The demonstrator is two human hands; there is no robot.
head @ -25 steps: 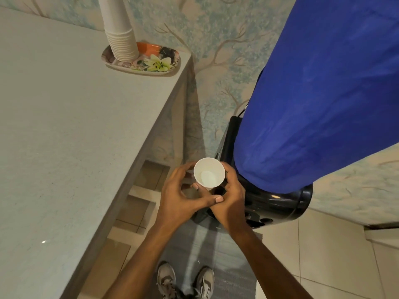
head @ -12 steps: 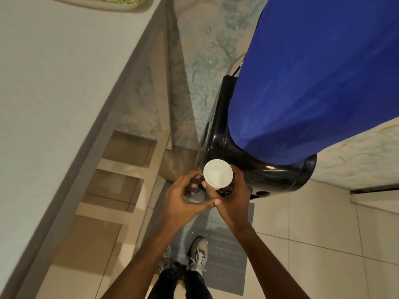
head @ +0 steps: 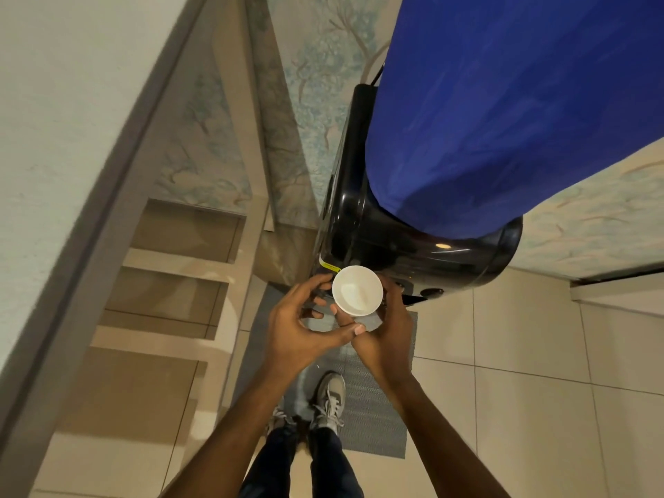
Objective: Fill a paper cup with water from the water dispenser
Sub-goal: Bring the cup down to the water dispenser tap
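A white paper cup (head: 356, 290) stands upright with its mouth toward me, right at the front of the black water dispenser (head: 377, 231). My right hand (head: 386, 332) wraps the cup from the right and below. My left hand (head: 301, 325) curls beside it on the left, thumb reaching across under the cup to the right hand's fingers. The cup's inside looks pale and dry. A big bottle under a blue cover (head: 503, 102) sits on top of the dispenser. The taps are hidden beneath the cup and my hands.
A pale counter (head: 54, 138) runs along the left, with open shelves (head: 172, 282) under it. A grey mat (head: 366, 418) lies on the tiled floor before the dispenser, my shoes (head: 328, 400) on it. Patterned wallpaper (head: 312, 66) covers the wall behind.
My view has tipped down and closer to the dispenser; the tray with stacked cups has left the frame. Both hands have carried the cup toward the dispenser's front.
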